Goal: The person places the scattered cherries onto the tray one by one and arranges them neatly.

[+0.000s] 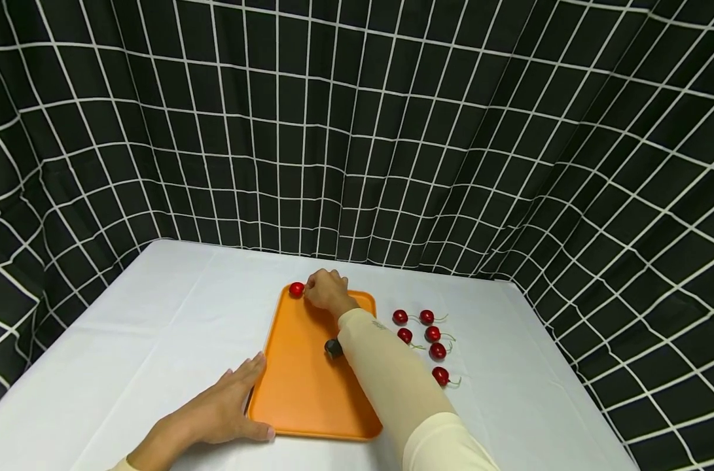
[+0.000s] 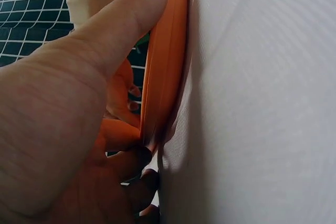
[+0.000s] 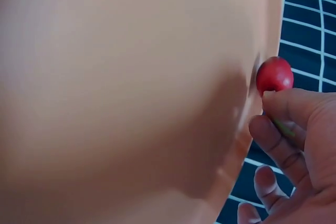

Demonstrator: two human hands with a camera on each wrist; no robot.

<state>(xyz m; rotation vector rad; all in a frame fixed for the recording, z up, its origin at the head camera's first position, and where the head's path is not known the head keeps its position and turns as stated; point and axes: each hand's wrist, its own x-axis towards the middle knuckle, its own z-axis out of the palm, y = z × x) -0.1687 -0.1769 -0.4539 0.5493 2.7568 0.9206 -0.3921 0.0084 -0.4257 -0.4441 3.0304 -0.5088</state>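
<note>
An orange tray [image 1: 298, 386] lies on the white-covered table. Across its near left corner, my left hand [image 1: 230, 402] touches the rim, fingers along the left side and thumb by the front edge. In the left wrist view, the thumb [image 2: 123, 22] lies against the tray's side wall [image 2: 167, 61]. At the tray's far end, my right hand [image 1: 327, 291] pinches a red cherry [image 1: 296, 289] by its green stem [image 3: 283, 127]. The cherry is over the far left corner, close to the rim; whether it touches the tray I cannot tell. My right forearm hides part of the tray.
Several dark red cherries with green stems, one of them a cherry [image 1: 437, 351], lie on the table to the right of the tray. A black curtain [image 1: 309, 131] with white grid lines stands behind and beside the table [image 1: 133, 327].
</note>
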